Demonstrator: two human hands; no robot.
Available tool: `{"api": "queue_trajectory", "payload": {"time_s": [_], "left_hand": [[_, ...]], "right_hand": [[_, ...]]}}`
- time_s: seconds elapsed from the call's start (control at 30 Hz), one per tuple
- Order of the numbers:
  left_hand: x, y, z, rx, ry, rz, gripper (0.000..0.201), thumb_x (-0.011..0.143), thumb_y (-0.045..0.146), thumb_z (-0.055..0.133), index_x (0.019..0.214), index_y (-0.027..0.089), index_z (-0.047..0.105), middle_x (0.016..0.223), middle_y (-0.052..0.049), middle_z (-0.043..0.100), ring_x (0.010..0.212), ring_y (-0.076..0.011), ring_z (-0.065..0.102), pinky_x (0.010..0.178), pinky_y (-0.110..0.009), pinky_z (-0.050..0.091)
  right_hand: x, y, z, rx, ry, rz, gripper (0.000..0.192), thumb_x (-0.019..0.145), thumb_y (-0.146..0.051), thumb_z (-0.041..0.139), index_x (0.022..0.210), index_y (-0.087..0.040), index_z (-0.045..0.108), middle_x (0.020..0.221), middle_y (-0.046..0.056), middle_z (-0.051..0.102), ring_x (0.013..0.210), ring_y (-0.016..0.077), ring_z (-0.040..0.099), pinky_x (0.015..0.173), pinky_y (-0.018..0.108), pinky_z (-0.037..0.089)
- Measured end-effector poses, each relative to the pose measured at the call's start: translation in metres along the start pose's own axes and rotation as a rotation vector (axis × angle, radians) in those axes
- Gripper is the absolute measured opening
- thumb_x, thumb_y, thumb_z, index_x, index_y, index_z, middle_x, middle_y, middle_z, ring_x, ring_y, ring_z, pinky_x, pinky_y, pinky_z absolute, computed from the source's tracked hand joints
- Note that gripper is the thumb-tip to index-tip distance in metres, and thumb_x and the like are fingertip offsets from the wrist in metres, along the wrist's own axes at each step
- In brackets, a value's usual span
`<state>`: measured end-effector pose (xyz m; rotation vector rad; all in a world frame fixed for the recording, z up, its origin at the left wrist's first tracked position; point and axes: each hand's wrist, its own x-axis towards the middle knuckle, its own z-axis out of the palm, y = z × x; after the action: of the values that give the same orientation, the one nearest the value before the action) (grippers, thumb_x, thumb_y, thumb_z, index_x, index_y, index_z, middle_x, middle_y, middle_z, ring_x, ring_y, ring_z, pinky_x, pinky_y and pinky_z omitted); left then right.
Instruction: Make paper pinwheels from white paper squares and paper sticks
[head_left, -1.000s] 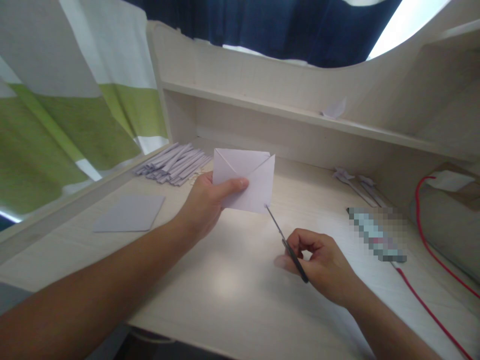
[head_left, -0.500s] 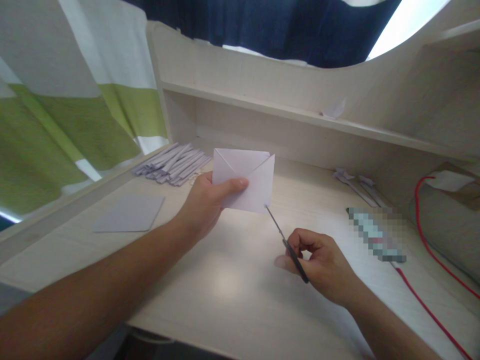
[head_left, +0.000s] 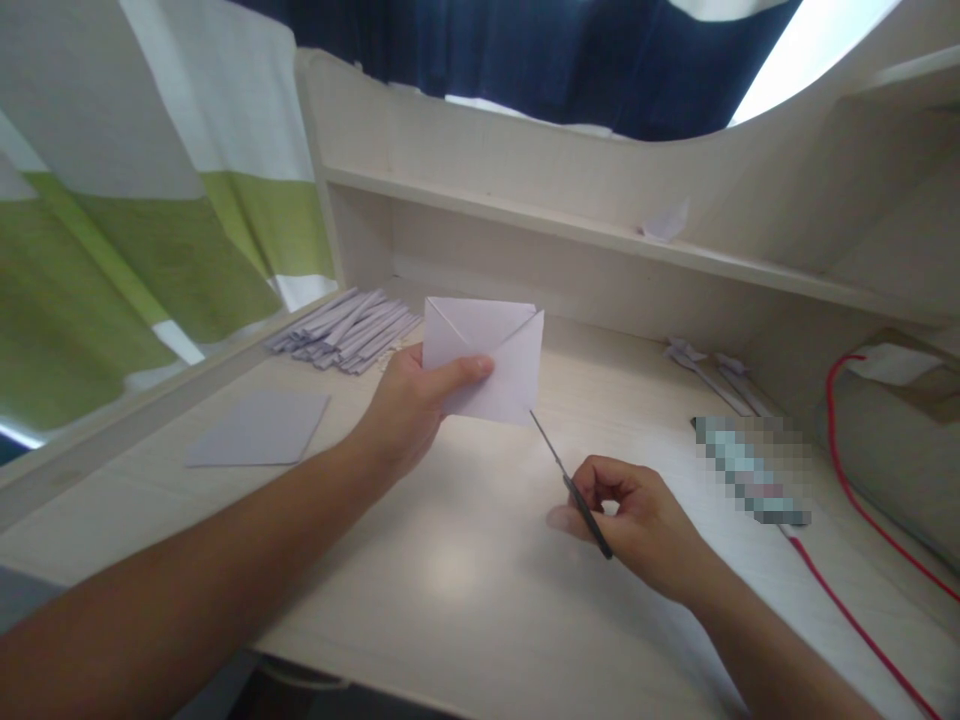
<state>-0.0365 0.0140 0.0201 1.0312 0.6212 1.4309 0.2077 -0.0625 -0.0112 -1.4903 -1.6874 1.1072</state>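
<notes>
My left hand point(head_left: 411, 410) holds a folded white paper point(head_left: 491, 355) upright above the pale wooden desk point(head_left: 450, 580), thumb across its lower front. The paper shows diagonal fold lines meeting near its middle. My right hand point(head_left: 637, 525) grips a pair of scissors point(head_left: 568, 480) with dark handles. The thin blades point up and left, and their tip touches the paper's lower right corner.
A pile of folded white paper strips point(head_left: 347, 328) lies at the back left, a flat white sheet point(head_left: 259, 428) in front of it. More folded pieces point(head_left: 709, 368) lie at the right. A red cord point(head_left: 844, 470) runs along the right, past a blurred object point(head_left: 752, 470). A shelf point(head_left: 600, 238) spans the back.
Almost nothing has moved. The paper and both hands have drifted slightly left in view, and the scissor tip stays at the paper's lower right corner.
</notes>
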Motion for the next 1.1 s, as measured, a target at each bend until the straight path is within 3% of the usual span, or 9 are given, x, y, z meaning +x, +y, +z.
{"api": "queue_trajectory", "payload": {"time_s": [0.1,0.2,0.33,0.53,0.63,0.7,0.87,0.97,1.1], "left_hand": [[0.003,-0.002,-0.003,0.011,0.025,0.005,0.039,0.069,0.030,0.093,0.101,0.012,0.081,0.105,-0.012,0.082,0.089,-0.0246,0.076,0.082,-0.034,0.061],[0.006,-0.005,-0.007,0.023,0.029,0.001,0.040,0.067,0.030,0.094,0.101,0.012,0.082,0.104,-0.012,0.083,0.088,-0.0251,0.077,0.081,-0.035,0.061],[0.009,-0.010,-0.012,0.068,0.016,-0.024,0.043,0.066,0.036,0.095,0.100,0.012,0.083,0.102,-0.013,0.083,0.086,-0.0254,0.077,0.080,-0.035,0.061],[0.017,-0.006,0.002,0.162,0.098,-0.026,0.039,0.061,0.036,0.098,0.087,0.012,0.083,0.088,-0.012,0.083,0.075,-0.0227,0.075,0.075,-0.033,0.059],[0.020,0.006,0.026,0.134,0.027,0.011,0.036,0.063,0.033,0.097,0.090,0.013,0.084,0.096,-0.012,0.084,0.081,-0.0238,0.076,0.080,-0.035,0.060],[0.023,0.014,0.047,0.079,-0.037,0.050,0.034,0.066,0.033,0.095,0.092,0.014,0.084,0.098,-0.011,0.084,0.084,-0.0244,0.077,0.083,-0.036,0.061],[0.032,0.033,0.089,-0.030,-0.156,0.169,0.028,0.071,0.033,0.092,0.090,0.015,0.083,0.098,-0.009,0.083,0.091,-0.0238,0.075,0.088,-0.035,0.059],[0.038,0.043,0.093,-0.020,-0.199,0.186,0.029,0.071,0.033,0.093,0.091,0.015,0.083,0.096,-0.008,0.083,0.086,-0.0223,0.074,0.083,-0.033,0.059],[0.044,0.053,0.082,0.151,-0.251,0.130,0.035,0.061,0.032,0.099,0.087,0.013,0.084,0.084,-0.008,0.081,0.073,-0.0199,0.071,0.070,-0.030,0.056]], "right_hand": [[0.006,0.005,-0.008,-0.101,0.029,0.084,0.041,0.074,-0.047,0.090,0.074,-0.022,0.057,0.063,-0.004,0.058,0.058,0.0132,0.047,0.053,0.027,0.034],[0.012,0.008,-0.018,-0.356,0.105,0.144,0.031,0.077,-0.040,0.084,0.085,-0.023,0.060,0.070,0.000,0.069,0.059,0.0168,0.056,0.054,0.029,0.038],[0.016,0.011,-0.026,-0.542,0.106,0.076,0.018,0.075,-0.031,0.080,0.070,-0.022,0.065,0.069,0.003,0.071,0.062,0.0187,0.059,0.057,0.030,0.038],[0.015,-0.002,-0.035,-0.389,0.130,-0.010,0.015,0.077,-0.034,0.082,0.073,-0.019,0.080,0.067,0.006,0.075,0.057,0.0183,0.063,0.057,0.031,0.044],[0.018,-0.035,-0.038,-0.248,0.264,-0.125,0.037,0.089,-0.054,0.073,0.097,-0.018,0.079,0.093,0.009,0.080,0.070,0.0180,0.069,0.064,0.030,0.052],[0.022,-0.064,-0.040,0.101,0.261,-0.210,0.049,0.083,-0.059,0.079,0.107,-0.017,0.074,0.098,0.011,0.079,0.072,0.0191,0.072,0.061,0.029,0.055],[0.032,-0.122,-0.045,0.366,0.256,-0.384,0.040,0.074,-0.048,0.087,0.096,-0.016,0.076,0.085,0.006,0.076,0.075,0.0182,0.072,0.063,0.028,0.057],[0.031,-0.130,-0.054,0.371,0.299,-0.414,0.029,0.076,-0.040,0.084,0.089,-0.015,0.075,0.077,0.005,0.076,0.067,0.0166,0.070,0.061,0.028,0.057],[0.025,-0.125,-0.068,0.312,0.279,-0.426,0.021,0.076,-0.033,0.081,0.088,-0.015,0.078,0.077,0.005,0.078,0.061,0.0157,0.070,0.059,0.029,0.060]]}}
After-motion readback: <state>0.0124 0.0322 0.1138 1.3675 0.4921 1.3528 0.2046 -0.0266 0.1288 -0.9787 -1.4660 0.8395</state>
